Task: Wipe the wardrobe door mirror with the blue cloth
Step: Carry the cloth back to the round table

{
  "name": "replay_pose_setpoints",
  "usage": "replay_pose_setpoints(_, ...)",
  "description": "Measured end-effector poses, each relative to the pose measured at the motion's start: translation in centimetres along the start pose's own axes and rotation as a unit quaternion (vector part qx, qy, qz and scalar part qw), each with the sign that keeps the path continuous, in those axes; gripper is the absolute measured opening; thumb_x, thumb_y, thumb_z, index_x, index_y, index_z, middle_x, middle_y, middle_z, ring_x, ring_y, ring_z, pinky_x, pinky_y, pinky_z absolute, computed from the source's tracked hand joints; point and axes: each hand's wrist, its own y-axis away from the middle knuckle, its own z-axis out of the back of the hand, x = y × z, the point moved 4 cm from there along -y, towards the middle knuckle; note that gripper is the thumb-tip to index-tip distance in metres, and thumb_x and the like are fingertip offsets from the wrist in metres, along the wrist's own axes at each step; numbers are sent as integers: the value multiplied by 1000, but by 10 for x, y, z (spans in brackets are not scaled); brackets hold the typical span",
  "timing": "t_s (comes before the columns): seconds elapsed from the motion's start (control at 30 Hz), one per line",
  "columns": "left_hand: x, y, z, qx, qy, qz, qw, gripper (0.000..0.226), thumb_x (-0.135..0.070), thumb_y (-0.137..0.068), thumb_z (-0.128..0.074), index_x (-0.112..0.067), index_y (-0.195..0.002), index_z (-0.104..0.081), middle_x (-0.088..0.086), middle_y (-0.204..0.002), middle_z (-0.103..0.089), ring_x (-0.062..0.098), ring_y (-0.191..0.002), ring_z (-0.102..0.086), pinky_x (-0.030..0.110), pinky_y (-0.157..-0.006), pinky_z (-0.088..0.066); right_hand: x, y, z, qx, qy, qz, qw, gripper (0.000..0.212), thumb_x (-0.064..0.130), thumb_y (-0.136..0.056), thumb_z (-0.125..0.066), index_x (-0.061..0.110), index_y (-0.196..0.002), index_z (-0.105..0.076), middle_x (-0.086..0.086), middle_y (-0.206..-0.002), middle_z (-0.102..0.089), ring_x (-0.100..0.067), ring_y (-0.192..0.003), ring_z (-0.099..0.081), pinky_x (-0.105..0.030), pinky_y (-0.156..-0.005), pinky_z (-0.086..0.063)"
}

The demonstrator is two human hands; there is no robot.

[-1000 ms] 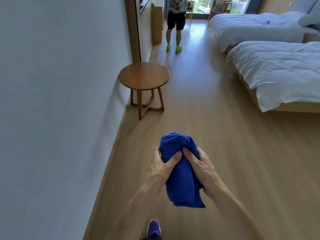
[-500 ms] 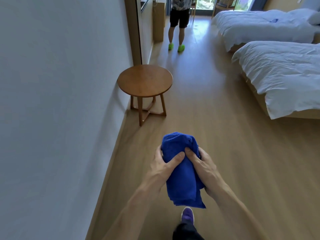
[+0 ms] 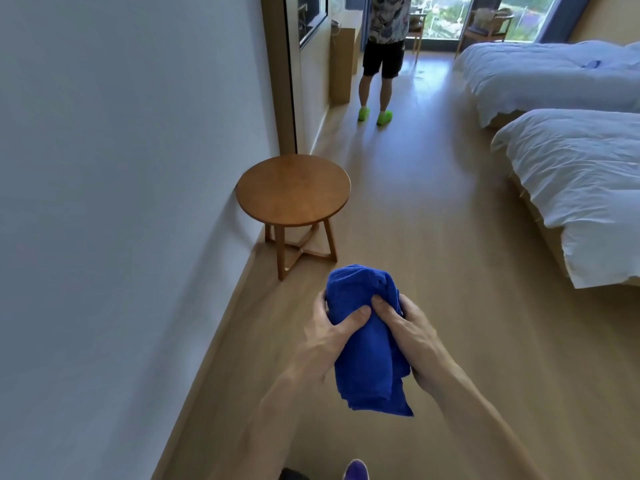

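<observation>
A bunched blue cloth (image 3: 369,344) hangs between both hands in front of me, above the wooden floor. My left hand (image 3: 329,336) grips its left side with the thumb pressed across the front. My right hand (image 3: 410,337) grips the right side, thumb on the cloth too. No wardrobe door mirror shows in this view; a white wall fills the left side.
A round wooden side table (image 3: 292,190) stands against the wall ahead. Two beds with white bedding (image 3: 581,188) line the right. A person (image 3: 382,46) in black shorts and green shoes stands farther down the room. A wooden panel edge (image 3: 277,74) juts from the wall.
I have walked forward along the wall; the table, beds and person are nearer. Both hands keep the same grip on the cloth.
</observation>
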Motion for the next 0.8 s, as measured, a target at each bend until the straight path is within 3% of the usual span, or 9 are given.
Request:
replay_pose_setpoints(0.1,-6,-19,-16,7,7,9,1000,93,-53,-67,-84,-28,-146,-42,-1,-131,-64,20,-115,-66,45,-100,-57,6,-18,17,8,2,-2,1000,31,44,-94,-66,23,-117,-66,1,-106,-77,-19,-95,-75,-33,-75,-61)
replay_pose_setpoints(0.33,-21,-78,-43,9,22,27,999,91,-51,-63,-83,-28,-143,-45,0,-128,-65,21,-114,-67,46,-99,-57,17,-78,49,0,5,-18,1000,31,40,-96,-66,20,-120,-66,-3,-111,-76,-23,-101,-73,-48,-91,-59)
replay_pose_setpoints(0.6,-49,-182,-54,18,50,26,998,61,-42,-80,-85,-31,-132,-53,-3,-120,-71,15,-105,-72,39,-91,-61,45,-179,63,-4,33,-16,999,26,40,-96,-65,24,-117,-66,2,-106,-77,-17,-96,-74,-36,-82,-61)
replay_pose_setpoints(0.8,-91,-261,-50,25,48,10,998,73,-53,-68,-83,-34,-132,-52,-7,-121,-69,10,-106,-71,30,-87,-61,82,-260,64,-8,42,-15,999,26,42,-95,-66,26,-116,-67,3,-107,-77,-17,-97,-74,-39,-85,-61)
